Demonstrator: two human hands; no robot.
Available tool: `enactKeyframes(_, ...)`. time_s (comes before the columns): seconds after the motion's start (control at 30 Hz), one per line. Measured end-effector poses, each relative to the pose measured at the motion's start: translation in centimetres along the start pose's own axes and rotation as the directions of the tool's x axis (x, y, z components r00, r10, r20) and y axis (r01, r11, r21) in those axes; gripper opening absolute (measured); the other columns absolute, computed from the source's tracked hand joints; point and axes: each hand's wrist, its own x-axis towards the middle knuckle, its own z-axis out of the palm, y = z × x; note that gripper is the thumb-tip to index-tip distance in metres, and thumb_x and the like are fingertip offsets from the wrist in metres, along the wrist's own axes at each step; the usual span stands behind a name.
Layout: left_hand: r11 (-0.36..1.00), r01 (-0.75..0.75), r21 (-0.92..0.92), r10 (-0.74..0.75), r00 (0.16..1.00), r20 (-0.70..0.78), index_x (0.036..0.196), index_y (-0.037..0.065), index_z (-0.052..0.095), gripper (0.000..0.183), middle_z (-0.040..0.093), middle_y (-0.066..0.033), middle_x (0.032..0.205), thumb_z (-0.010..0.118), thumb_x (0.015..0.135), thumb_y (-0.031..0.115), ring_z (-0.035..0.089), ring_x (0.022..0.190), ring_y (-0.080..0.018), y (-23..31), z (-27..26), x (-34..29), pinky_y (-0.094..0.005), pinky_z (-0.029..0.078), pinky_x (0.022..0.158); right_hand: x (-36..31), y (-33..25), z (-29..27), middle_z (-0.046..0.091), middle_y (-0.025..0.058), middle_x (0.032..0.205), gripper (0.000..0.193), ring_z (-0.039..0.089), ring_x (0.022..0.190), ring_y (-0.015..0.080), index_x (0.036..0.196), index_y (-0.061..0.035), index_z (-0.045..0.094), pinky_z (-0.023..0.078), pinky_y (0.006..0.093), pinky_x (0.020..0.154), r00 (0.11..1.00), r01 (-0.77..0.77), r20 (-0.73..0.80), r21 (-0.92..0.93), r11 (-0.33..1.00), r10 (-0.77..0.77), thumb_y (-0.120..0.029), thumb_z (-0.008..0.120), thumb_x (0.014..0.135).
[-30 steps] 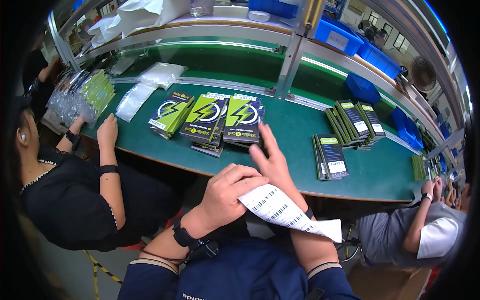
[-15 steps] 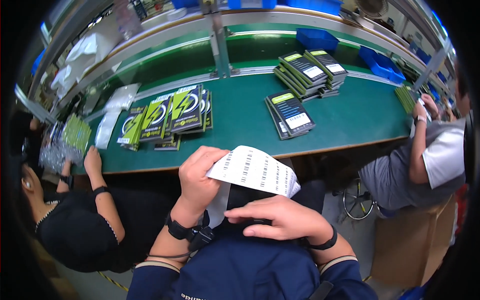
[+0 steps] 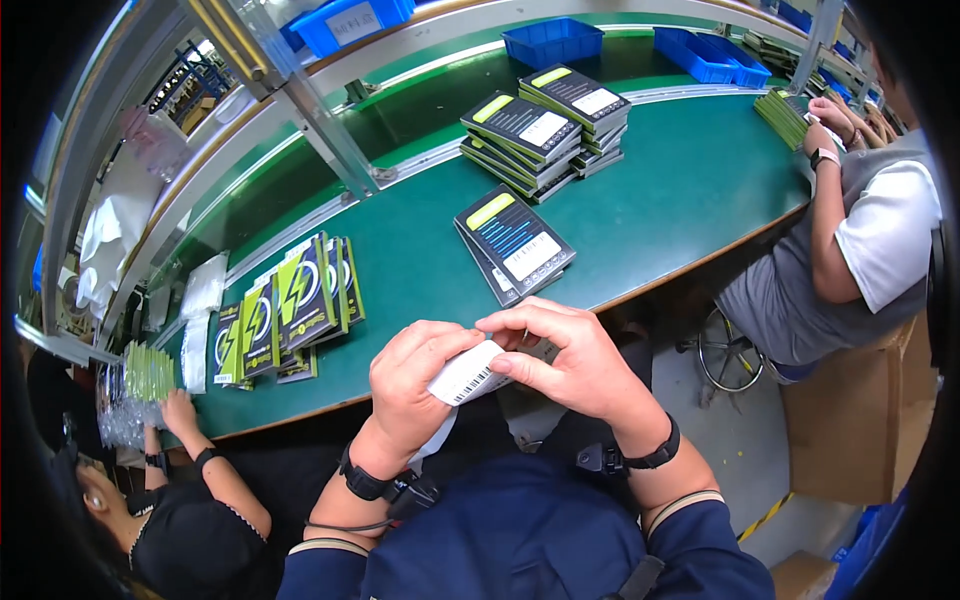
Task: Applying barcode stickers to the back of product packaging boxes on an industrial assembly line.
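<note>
A white sheet of barcode labels (image 3: 464,376) is curled over between my hands, just off the table's front edge. My left hand (image 3: 408,385) is closed around its left side, and a loose strip hangs below the palm. At the sheet's upper right edge, my right hand (image 3: 590,365) has thumb and fingers bent together on it. Whether a single label is between those fingertips cannot be made out. Beyond my hands, a low pile of flat black-and-green boxes (image 3: 512,242) lies with white barcode labels facing up. Two taller stacks of the same boxes (image 3: 545,130) stand behind it.
More boxes (image 3: 300,300) lean in a group on the green table (image 3: 400,245) at left. A co-worker's hand (image 3: 180,412) rests near plastic-wrapped items. At right, another person's hands (image 3: 830,120) handle green boxes. Blue bins (image 3: 553,42) line the back; a metal post (image 3: 325,130) rises there.
My right hand has risen from below the sheet and taken its edge. The sheet, spread out before, is now curled up. The whole view has turned rightward.
</note>
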Motion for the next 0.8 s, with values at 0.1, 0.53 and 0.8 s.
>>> enactKeyframes(0.1, 1.000, -0.007, 0.001, 0.007, 1.000, -0.007, 0.099, 0.006, 0.072, 0.027, 0.071, -0.0086, 0.089, 0.080, 0.074, 0.004, 0.070, 0.079, -0.0254, -0.6, 1.2, 1.3, -0.0345, 0.055, 0.068, 0.6, 1.0, -0.2, 0.066, 0.0062, 0.086, 0.025, 0.064, 0.075, 0.0131, 0.109, -0.0007, 0.071, 0.054, 0.0283, 0.069, 0.995, -0.092, -0.049, 0.020, 0.996, 0.093, -0.009, 0.078, 0.087)
enactKeyframes(0.53, 0.970, 0.144, -0.198, -0.136, 0.989, 0.054, 0.103, 0.004, 0.066, 0.032, 0.073, -0.0102, 0.093, 0.083, 0.075, 0.004, 0.070, 0.079, -0.0236, -3.6, 3.9, 3.1, -0.0328, 0.055, 0.069, 2.0, 4.0, -1.5, 0.064, 0.0036, 0.083, 0.028, 0.059, 0.075, 0.0105, 0.111, 0.0007, 0.066, 0.050, 0.0275, 0.070, 0.975, -0.214, -0.035, 0.108, 0.971, 0.219, -0.010, 0.078, 0.088)
enactKeyframes(0.8, 0.970, 0.043, -0.241, -0.029, 0.998, 0.063, 0.115, 0.007, 0.065, 0.045, 0.071, -0.0063, 0.089, 0.084, 0.074, 0.007, 0.070, 0.074, -0.0236, -5.0, 5.0, 3.3, -0.0339, 0.054, 0.063, 2.2, 4.2, -1.5, 0.061, 0.0025, 0.080, 0.022, 0.057, 0.074, 0.0097, 0.108, -0.0010, 0.063, 0.050, 0.0271, 0.069, 0.972, -0.221, -0.059, 0.101, 0.970, 0.227, -0.009, 0.074, 0.092)
